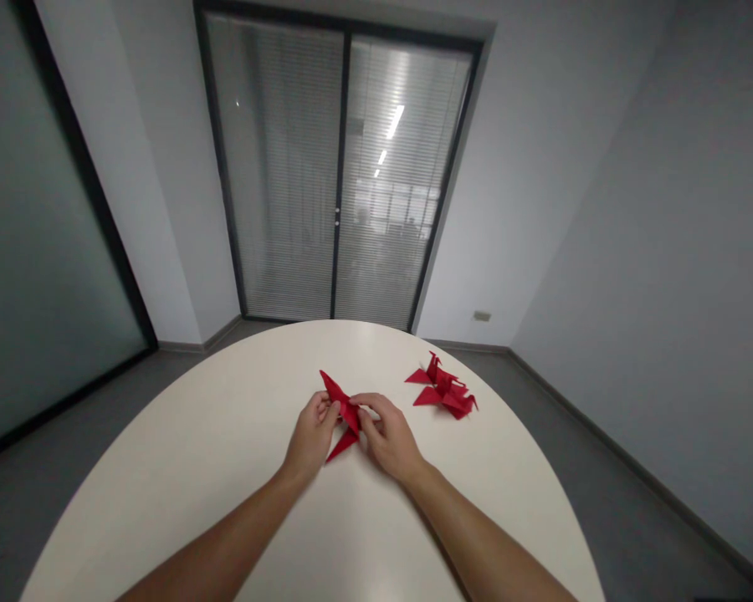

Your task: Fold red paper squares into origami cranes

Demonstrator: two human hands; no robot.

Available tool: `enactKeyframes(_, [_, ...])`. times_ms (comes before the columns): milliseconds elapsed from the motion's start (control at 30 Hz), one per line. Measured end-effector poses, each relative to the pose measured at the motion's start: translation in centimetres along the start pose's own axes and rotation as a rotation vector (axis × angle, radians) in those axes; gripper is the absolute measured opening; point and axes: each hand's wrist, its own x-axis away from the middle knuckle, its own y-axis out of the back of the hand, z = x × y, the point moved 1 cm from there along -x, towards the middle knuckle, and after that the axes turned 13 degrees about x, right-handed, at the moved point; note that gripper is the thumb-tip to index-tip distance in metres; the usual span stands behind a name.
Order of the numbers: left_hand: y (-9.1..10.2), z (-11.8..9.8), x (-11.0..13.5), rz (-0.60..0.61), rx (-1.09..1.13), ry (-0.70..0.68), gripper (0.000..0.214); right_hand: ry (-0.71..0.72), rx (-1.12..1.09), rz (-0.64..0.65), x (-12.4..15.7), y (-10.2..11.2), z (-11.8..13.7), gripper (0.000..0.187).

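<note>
A folded piece of red paper [344,414] lies at the middle of a round white table [213,451], with points sticking out up-left and down. My left hand [310,435] pinches its left side with closed fingers. My right hand [386,435] pinches its right side, fingers curled on the paper. Both hands meet over the fold.
A small pile of finished red paper cranes [444,389] sits on the table to the right of my hands. Beyond the table stand glass doors with blinds [339,176], grey walls and a grey floor.
</note>
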Motion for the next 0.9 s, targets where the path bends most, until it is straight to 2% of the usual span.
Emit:
enactKeyframes(133, [-0.3,-0.3,0.3,-0.01,0.037,-0.008,0.023,-0.051,-0.025,0.005,0.1,-0.3,-0.4,0.033])
enactKeyframes(267, [-0.9,-0.6,0.9,0.081,0.097,0.014,0.03,-0.081,0.024,-0.034,0.1,-0.5,-0.1,0.012])
enactKeyframes(400, [-1.0,-0.8,1.0,0.105,0.077,0.01,0.036,-0.171,-0.038,-0.025,-0.1,-0.7,0.2,0.008])
enactKeyframes(500, [-0.9,-1.0,0.9,0.074,0.02,-0.011,0.034,-0.224,-0.18,-0.024,-0.2,-0.9,0.4,0.004])
enactKeyframes(733, [-0.9,-1.0,0.9,0.023,0.003,-0.044,0.026,-0.38,-0.589,0.106,-0.2,-2.1,-0.2,0.026])
enactKeyframes(833, [-1.0,-1.0,1.3,0.048,-0.007,-0.069,0.019,-0.404,-0.719,0.098,-0.4,-2.5,-0.5,0.033])
enactKeyframes(900, [-1.2,-1.1,1.6,0.106,-0.023,-0.066,0.018,-0.404,-0.803,0.065,-0.6,-2.4,-0.5,0.031])
